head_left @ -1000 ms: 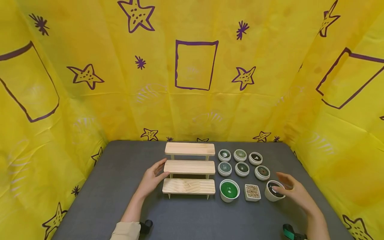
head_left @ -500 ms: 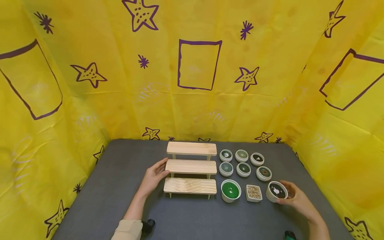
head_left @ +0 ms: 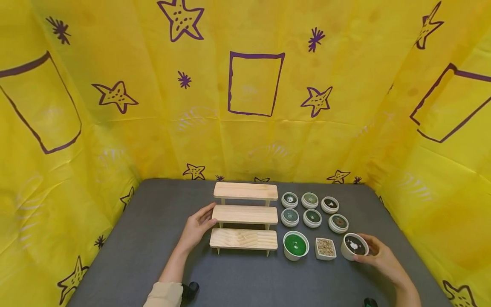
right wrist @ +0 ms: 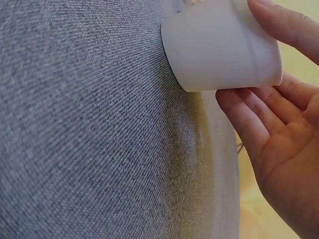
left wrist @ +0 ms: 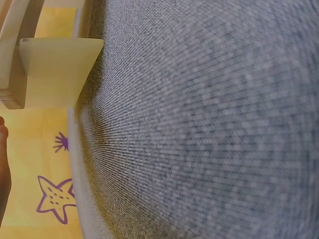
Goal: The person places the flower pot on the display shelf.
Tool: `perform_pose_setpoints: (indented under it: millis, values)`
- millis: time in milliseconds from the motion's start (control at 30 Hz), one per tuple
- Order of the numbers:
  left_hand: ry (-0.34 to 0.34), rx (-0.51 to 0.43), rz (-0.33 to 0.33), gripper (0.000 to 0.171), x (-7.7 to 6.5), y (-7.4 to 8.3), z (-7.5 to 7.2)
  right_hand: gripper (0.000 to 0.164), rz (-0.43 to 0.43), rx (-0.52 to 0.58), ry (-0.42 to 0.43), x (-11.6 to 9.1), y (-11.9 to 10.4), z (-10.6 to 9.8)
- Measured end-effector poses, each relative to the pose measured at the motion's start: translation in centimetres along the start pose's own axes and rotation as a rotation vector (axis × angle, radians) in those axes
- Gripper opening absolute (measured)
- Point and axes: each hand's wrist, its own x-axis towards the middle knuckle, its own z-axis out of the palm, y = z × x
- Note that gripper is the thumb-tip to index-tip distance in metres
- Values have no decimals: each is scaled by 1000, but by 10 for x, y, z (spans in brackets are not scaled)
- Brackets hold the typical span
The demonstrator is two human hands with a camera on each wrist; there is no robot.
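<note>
My right hand holds a white cup at the right of the table, thumb on the near side and fingers round the far side. In the head view the cup's dark top carries a white shape. The right wrist view shows its base right at the grey cloth. Over at the middle left, my left hand rests at the left end of a three-step wooden stand, thumb and fingertips by the corners of the middle step. Little of this hand shows in the left wrist view, near a stand leg.
Beside the cup stand a square dish of pale grains and a white cup with a green top. Behind them are several small round white pots. A yellow patterned cloth encloses the dark grey table.
My right hand has lowered around the cup and taken hold of it, thumb moving from over its top to its near side. The left hand stays at the stand.
</note>
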Motion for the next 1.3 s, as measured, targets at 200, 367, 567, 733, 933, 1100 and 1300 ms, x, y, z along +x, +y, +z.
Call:
perform_pose_setpoints:
  millis: [200,367,567,733,933,1100,1300]
  values:
    - [4,-11,-32,58,-1,0,1,68,-62,4,28,2,-5,0]
    - [8,-9,-19,57,-1,-1,1,66,-108,-8,45,8,-23,-5]
    - [5,1,-7,57,-1,0,0,64,-175,-16,50,24,-49,-8]
    - [6,1,-9,58,-2,0,-1,64,-194,-15,33,40,-74,-4]
    - [15,-18,-15,58,-2,-1,0,63,-241,7,-3,62,-105,9]
    - [15,-19,-17,58,-2,-2,0,65,-252,8,-46,79,-130,22]
    - [21,-12,-13,58,-1,-2,0,68,-235,24,-97,94,-162,36]
